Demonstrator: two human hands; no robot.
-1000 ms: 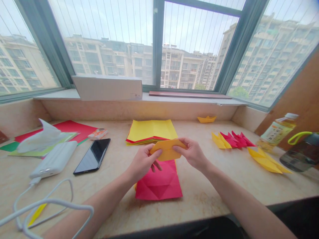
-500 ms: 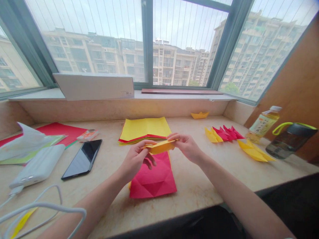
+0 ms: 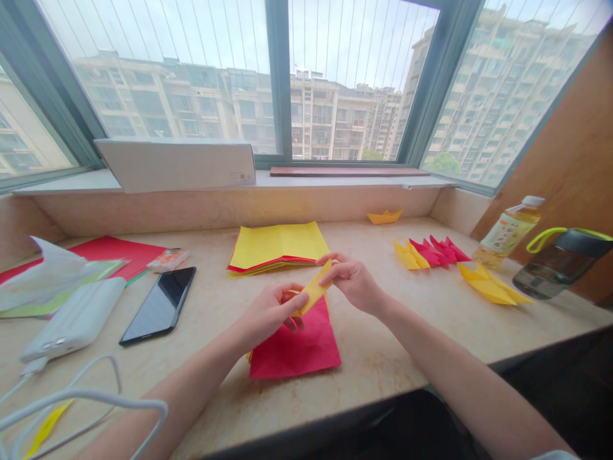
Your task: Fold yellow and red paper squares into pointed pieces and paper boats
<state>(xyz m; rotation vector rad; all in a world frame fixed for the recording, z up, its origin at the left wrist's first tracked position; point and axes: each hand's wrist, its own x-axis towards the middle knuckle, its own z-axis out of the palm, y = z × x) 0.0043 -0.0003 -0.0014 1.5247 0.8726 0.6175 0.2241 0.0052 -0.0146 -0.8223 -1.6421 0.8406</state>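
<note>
Paper (image 3: 315,291) in hands (image 3: 272,304) (image 3: 357,285), liquid (image 3: 488,257) in bottle (image 3: 508,231)

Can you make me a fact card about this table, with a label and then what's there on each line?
Left hand: pinching one end of the folded yellow paper
Right hand: fingers on the other end
Below the hands: creased red paper
Behind the hands: paper stack, yellow on top
Left side: black phone, lying flat
Right side: row of yellow and red folded shapes, drink bottle, dark tumbler
Near the back: yellow paper boat
</note>
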